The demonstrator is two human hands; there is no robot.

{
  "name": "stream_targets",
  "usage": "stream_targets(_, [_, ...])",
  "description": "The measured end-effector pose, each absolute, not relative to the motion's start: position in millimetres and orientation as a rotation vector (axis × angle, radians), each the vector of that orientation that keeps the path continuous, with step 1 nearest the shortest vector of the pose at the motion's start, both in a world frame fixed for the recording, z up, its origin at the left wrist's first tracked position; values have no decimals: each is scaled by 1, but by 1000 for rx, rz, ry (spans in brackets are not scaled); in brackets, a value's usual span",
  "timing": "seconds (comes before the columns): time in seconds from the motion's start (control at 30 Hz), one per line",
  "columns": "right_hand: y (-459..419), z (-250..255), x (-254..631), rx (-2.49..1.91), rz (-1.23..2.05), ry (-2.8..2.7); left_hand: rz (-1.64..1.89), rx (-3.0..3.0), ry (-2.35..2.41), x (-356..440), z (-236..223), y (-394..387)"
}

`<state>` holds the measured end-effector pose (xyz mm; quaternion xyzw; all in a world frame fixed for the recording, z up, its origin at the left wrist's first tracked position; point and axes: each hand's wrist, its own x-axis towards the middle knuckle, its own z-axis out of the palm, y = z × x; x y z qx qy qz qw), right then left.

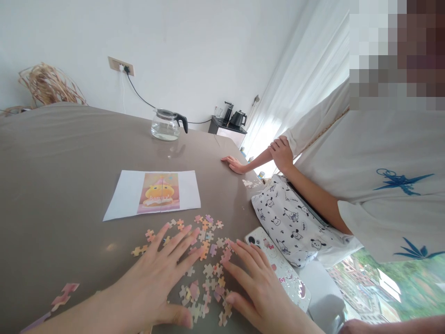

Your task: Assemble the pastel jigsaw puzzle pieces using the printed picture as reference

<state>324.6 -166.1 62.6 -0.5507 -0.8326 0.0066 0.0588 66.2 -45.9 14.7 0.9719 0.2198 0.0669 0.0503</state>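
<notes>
My left hand (158, 278) lies flat on the grey table (69, 162), fingers spread over a scatter of loose pastel puzzle pieces (205, 241). My right hand (257, 283) rests flat beside it, fingers stretched out, touching pieces at the pile's right side. Neither hand grips anything. A printed reference picture (155, 192) of a yellow cartoon figure on white paper lies just beyond the pieces. A few joined pink pieces (64, 294) sit apart at the near left.
A phone in a patterned case (283, 271) lies right of my right hand. A dog-print pouch (292, 222) sits at the table's right edge. Another person in a white shirt leans there, one hand (234, 164) on the table. A glass jug (167, 124) stands farther back.
</notes>
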Motion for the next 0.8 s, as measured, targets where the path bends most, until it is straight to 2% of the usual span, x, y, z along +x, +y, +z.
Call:
stream_targets(0.23, [-172,56,332,-1752,-168,-2480,468,3041,717,60,13,-53])
stream_targets(0.53, [-187,49,335,-1578,-452,-2498,550,3102,652,60,15,-54])
stream_targets(0.8, [-187,54,338,-1421,-499,-2505,395,3044,414,74,25,-83])
